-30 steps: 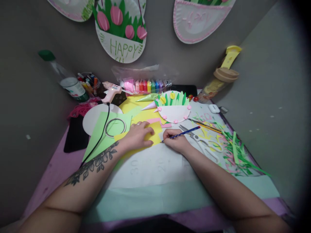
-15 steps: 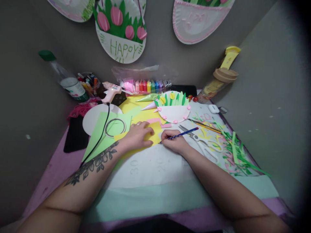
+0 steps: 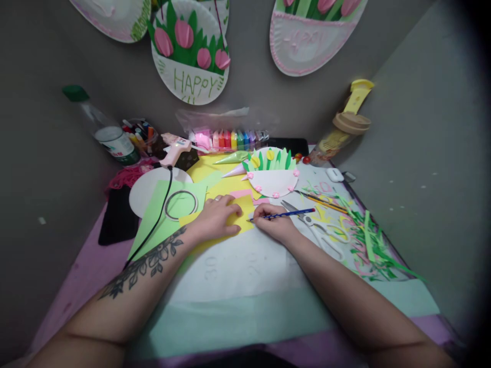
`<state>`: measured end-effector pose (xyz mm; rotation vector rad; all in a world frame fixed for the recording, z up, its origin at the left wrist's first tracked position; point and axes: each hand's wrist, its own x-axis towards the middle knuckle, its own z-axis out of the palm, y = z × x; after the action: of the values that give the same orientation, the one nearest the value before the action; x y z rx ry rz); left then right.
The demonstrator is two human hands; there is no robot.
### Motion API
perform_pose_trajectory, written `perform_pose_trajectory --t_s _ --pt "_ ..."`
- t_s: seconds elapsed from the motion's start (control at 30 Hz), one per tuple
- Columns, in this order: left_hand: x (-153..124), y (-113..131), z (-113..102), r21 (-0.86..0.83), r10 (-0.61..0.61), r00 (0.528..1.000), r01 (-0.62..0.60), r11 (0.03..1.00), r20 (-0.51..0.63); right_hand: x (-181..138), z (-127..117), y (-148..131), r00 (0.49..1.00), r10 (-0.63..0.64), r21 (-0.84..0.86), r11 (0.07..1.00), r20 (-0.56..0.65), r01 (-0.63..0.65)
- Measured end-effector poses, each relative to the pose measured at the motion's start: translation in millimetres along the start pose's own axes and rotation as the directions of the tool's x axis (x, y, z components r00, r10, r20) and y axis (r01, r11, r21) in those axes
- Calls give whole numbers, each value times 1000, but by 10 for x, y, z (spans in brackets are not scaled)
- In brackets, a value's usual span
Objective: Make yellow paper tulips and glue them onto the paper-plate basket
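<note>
My right hand (image 3: 270, 219) is closed round a dark blue pencil (image 3: 293, 213), its tip at the right edge of a yellow paper sheet (image 3: 243, 212). My left hand (image 3: 220, 215) rests on that sheet with fingers spread and slightly curled, a ring on one finger. Pink paper pieces (image 3: 241, 194) lie just beyond the sheet. Behind my hands is a white half paper plate (image 3: 273, 183) with green paper leaves, yellow flowers and pink blossoms. White-handled scissors (image 3: 322, 227) lie to the right of my right hand.
Left of my left hand are green paper (image 3: 153, 204), a tape roll (image 3: 181, 205) and a pink glue gun (image 3: 176, 153) with a black cord. Paper scraps (image 3: 378, 245) are heaped at the right. A bottle (image 3: 111, 140) and a lidded cup (image 3: 341, 133) stand at the back.
The pencil tip has shifted slightly left and up, onto the edge of the yellow sheet. My left hand stays on the paper. The whole view has tilted a little.
</note>
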<state>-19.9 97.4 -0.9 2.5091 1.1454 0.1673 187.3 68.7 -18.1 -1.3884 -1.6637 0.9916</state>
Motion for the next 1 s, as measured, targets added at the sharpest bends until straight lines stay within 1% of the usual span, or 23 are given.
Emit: perform_pose_trajectory --t_s 0.13,0.3,0.47,0.53,0.63,0.77,0.9,1.0 --pt "-6 -4 -6 1 12 1000 -12 1000 0 15 20 -20 1000 9 -19 1000 -16 -10" --pt "1 -6 -10 -1 8 1000 -8 1000 -2 17 13 -26 1000 18 -35 999 0 -18" --pt "6 -5 -1 3 5 1000 -5 1000 -6 17 7 -21 1000 4 23 1000 -2 -4" --pt "6 -5 4 8 5 1000 -5 1000 -7 19 9 -20 1000 6 19 1000 -9 -6" --pt "5 -10 12 8 6 1000 -6 1000 -10 21 8 -16 1000 24 3 1000 5 -24" --pt "8 -16 10 5 9 1000 -9 1000 -6 21 7 -12 998 56 44 997 15 -57" --pt "10 -7 -2 2 3 1000 -3 1000 4 23 8 -20 999 50 32 998 0 -50" --pt "9 4 -11 -2 -10 1000 10 1000 12 24 6 -20 997 70 44 997 18 -71"
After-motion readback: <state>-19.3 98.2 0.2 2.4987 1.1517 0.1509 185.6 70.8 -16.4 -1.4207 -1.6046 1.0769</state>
